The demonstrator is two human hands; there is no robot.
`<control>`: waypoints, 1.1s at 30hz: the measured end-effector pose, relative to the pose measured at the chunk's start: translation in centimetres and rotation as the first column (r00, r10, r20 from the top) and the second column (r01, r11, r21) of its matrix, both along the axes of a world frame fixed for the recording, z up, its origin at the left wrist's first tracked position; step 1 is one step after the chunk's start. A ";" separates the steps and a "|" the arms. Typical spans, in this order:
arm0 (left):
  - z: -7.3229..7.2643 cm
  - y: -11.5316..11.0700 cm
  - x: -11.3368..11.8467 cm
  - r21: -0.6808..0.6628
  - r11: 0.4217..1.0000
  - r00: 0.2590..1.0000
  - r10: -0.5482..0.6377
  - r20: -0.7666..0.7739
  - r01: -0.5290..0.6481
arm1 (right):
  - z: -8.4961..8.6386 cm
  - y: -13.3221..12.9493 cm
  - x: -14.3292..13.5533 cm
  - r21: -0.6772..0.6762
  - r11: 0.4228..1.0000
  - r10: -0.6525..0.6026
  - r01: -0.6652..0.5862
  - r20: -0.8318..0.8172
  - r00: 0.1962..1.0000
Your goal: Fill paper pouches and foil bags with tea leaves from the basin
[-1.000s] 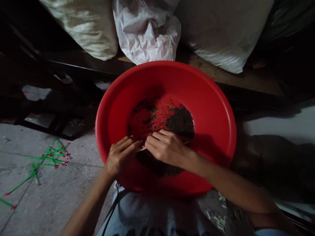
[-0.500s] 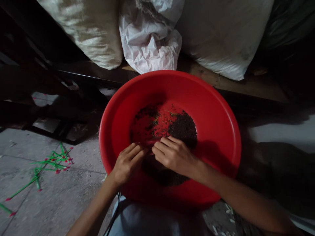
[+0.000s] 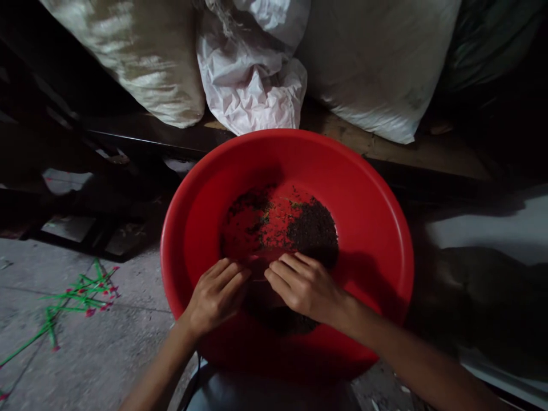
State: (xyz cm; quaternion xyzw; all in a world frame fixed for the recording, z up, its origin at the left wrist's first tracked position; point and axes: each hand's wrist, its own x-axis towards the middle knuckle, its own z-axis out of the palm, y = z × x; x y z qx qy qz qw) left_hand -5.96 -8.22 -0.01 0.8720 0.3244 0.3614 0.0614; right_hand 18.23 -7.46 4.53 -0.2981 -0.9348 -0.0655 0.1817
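A large red basin (image 3: 372,211) holds dark, crumbly material (image 3: 314,225), heaped at its right and scattered thinly at the left of its bottom. Over the near half of the basin, my left hand (image 3: 220,291) has its fingers curled together on one edge of a thin, reddish see-through piece (image 3: 261,265). My right hand (image 3: 299,282) pinches the other side of it, fingers bent and pressed together. The piece is stretched between both hands, and its lower part is hard to make out in the shadow.
Stuffed pale sacks (image 3: 372,63) and a crumpled white sack (image 3: 257,85) rest on a wooden ledge (image 3: 432,154) behind the basin. Green sticks with red tips (image 3: 85,294) lie on the grey floor (image 3: 107,342) at the left. Dark furniture stands at the far left.
My hands have moved slightly apart and a little lower, and more of the thin reddish piece shows between them. The whole view has shifted slightly.
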 end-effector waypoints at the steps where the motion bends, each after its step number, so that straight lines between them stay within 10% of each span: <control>1: 0.1 0.0 -0.1 -0.017 1.000 1.000 -0.004 -0.011 0.004 | 0.0 0.0 -0.1 -0.007 1.000 -0.004 0.004 -0.001 1.000; 21: 0.3 -0.1 -1.5 0.093 0.995 0.993 0.051 -0.109 -0.041 | -0.1 0.9 -2.4 0.035 0.997 0.073 -0.072 -0.043 0.996; 33: -2.1 -0.4 -2.7 0.166 0.986 0.998 -0.003 -0.070 0.015 | -1.3 -1.0 9.9 0.192 0.981 -0.012 -0.014 0.132 0.991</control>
